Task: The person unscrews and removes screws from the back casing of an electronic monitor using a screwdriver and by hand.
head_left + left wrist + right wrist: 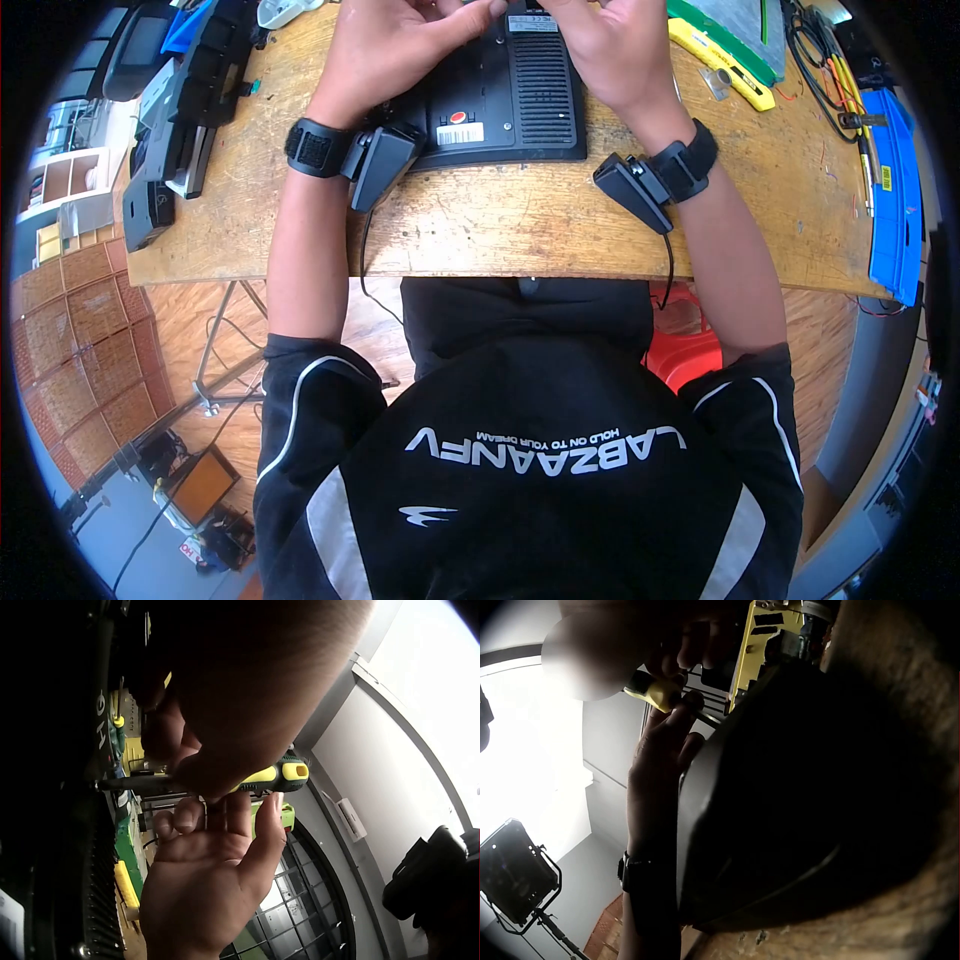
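A black device (480,100) with vents, a barcode label and a red sticker lies on the table. Over its far part are my left hand (400,50) and right hand (622,55), their fingertips partly cut off by the frame. In the left wrist view a screwdriver (297,772) with a yellow and dark handle has its shaft against the device. My left fingers pinch it near where shaft meets handle, as the right wrist view also shows at the yellow handle (658,696). My right hand, palm visible, has its thumb and fingers at the handle; their exact contact is partly hidden.
On the wooden table (530,215), a yellow cutter (722,65) and green case (735,35) lie right of the device. Cables and a blue tray (893,195) are at the right edge. Dark cases (200,90) stand at the left.
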`<state>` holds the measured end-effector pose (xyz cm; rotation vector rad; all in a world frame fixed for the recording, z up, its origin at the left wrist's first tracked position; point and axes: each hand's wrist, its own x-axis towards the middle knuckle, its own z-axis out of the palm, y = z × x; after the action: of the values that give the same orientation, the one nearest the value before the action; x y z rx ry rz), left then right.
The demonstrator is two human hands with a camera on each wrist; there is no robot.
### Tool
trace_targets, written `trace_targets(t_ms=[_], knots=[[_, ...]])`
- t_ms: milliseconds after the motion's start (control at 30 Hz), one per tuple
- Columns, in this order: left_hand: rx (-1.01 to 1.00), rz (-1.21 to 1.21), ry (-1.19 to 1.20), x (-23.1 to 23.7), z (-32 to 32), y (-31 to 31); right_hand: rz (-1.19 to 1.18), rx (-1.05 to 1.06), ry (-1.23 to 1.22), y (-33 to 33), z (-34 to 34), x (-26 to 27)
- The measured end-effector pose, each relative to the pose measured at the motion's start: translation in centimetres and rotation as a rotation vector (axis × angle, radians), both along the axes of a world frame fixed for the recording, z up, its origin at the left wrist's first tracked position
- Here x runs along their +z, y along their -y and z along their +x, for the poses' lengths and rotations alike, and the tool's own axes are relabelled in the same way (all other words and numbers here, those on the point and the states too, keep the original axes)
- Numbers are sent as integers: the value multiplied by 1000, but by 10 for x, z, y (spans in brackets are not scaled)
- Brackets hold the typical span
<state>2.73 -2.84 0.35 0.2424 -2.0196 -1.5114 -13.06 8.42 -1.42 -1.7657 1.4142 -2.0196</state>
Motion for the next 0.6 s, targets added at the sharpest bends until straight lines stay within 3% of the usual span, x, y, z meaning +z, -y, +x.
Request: trace_targets(t_ms=[100,200,300,367,500,600], knots=[[-67,12,-18,-7,-2,8,-59,45,58,5,-1,-4],[-48,13,-53,-4,-2,3,13,8,61,-4,4,5],[17,-82,64,5,2,0,135,-42,39,-9,7,13],[104,-183,116,6,2,0,59,19,47,-5,4,6],[107,-164,131,5,2,0,109,33,82,-6,5,6],[54,-124,50,0,0,4,3,49,90,-2,5,3]])
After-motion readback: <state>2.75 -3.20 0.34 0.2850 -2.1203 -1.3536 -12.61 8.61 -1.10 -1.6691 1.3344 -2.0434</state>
